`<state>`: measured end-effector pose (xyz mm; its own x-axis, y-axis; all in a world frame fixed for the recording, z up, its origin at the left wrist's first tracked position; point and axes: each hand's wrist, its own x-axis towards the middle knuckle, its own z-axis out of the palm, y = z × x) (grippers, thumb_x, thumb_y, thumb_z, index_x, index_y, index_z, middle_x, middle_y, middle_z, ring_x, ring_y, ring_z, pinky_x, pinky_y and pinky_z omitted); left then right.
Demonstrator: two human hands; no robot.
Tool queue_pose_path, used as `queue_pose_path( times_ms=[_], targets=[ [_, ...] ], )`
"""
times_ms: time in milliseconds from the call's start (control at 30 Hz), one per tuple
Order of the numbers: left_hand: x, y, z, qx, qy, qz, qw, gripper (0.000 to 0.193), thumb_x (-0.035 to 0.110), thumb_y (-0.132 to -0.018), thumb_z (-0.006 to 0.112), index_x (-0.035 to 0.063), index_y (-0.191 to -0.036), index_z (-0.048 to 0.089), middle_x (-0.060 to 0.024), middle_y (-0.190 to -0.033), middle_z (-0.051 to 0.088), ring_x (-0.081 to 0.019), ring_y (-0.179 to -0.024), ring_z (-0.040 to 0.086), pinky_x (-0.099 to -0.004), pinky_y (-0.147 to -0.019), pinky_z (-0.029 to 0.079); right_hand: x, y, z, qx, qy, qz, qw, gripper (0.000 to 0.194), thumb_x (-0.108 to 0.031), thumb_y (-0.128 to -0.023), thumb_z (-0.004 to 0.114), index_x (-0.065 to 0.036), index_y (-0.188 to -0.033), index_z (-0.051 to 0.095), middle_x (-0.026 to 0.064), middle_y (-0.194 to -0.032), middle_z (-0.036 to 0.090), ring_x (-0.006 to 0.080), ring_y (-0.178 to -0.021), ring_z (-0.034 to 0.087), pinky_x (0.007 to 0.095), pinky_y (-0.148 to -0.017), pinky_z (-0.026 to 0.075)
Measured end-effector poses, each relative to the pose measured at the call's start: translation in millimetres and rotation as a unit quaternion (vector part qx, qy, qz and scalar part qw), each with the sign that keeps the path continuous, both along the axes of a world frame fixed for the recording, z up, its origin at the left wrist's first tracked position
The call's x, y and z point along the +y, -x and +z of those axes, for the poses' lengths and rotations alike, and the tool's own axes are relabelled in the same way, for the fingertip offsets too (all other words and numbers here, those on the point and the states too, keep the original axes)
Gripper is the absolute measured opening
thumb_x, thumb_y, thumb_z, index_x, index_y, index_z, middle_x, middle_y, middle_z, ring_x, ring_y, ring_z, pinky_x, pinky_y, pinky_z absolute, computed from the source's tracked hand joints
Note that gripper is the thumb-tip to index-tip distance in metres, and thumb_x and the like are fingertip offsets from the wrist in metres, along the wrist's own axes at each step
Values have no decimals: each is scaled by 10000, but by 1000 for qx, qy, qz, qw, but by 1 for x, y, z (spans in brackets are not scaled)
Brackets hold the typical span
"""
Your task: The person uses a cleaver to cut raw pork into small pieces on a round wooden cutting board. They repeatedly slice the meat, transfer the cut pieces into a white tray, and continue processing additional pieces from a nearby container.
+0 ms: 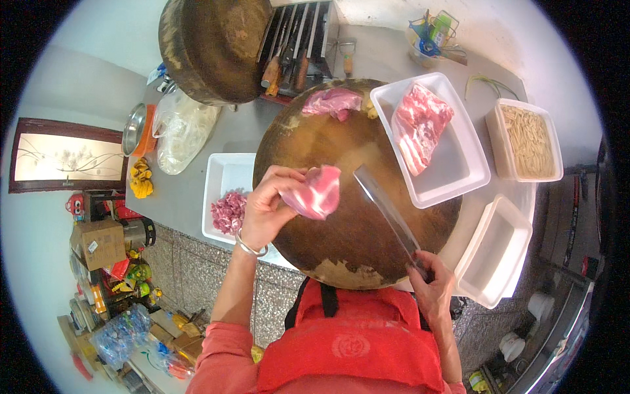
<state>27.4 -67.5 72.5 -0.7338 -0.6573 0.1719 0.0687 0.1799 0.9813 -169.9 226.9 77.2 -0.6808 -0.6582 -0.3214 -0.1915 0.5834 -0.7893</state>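
Note:
My left hand (269, 207) holds a piece of raw meat (317, 193) up over the left part of a large round wooden chopping block (354, 236). In my right hand (432, 283) is the handle of a kitchen knife (386, 212), its blade slanting up and left over the block. More raw meat (332, 102) lies at the block's far edge, beside a small yellowish piece, perhaps ginger (371, 109). A white tray (472, 170) with a slab of fatty raw meat (422, 129) overlaps the block's right side. Left of the block, a white tray (212, 170) holds small cut meat pieces (229, 213).
A knife rack (322, 47) and a big round wooden block on edge (211, 49) stand at the back. To the right are a tub of pale strips (526, 140) and a white container (494, 256). A plastic bag (182, 128) and metal bowl (133, 130) sit left.

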Motion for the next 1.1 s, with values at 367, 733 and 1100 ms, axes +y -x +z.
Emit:
queue_pose_path(
  times_ms=[367, 733, 1100],
  targets=[
    [78, -11, -57, -175, 247, 175, 937, 287, -136, -808, 642, 54, -1007, 728, -115, -1090, 636, -317, -1122, 619, -386, -961, 497, 20, 1, -8, 1, -33, -21, 999, 293, -79, -842, 749, -24, -1126, 699, 60, -742, 638, 111, -676, 576, 288, -620, 489],
    [81, 21, -62, -336, 52, 304, 890, 680, 246, -777, 844, -52, -1272, 485, -145, -842, 691, -217, -769, 688, -346, -701, 559, 1, 2, 1, -75, -55, 39, 995, 217, -68, -928, 644, 29, -1120, 674, 82, -793, 679, 88, -721, 548, 270, -660, 481],
    [86, 9, -51, 88, -432, 242, 864, 674, -164, -808, 622, -43, -1432, 397, -140, -1261, 634, -236, -1134, 644, -359, -964, 546, -1, 3, -10, -160, -58, -17, 985, 223, -96, -952, 629, 39, -1125, 671, 28, -824, 674, 74, -749, 545, 255, -682, 481]
  ],
)
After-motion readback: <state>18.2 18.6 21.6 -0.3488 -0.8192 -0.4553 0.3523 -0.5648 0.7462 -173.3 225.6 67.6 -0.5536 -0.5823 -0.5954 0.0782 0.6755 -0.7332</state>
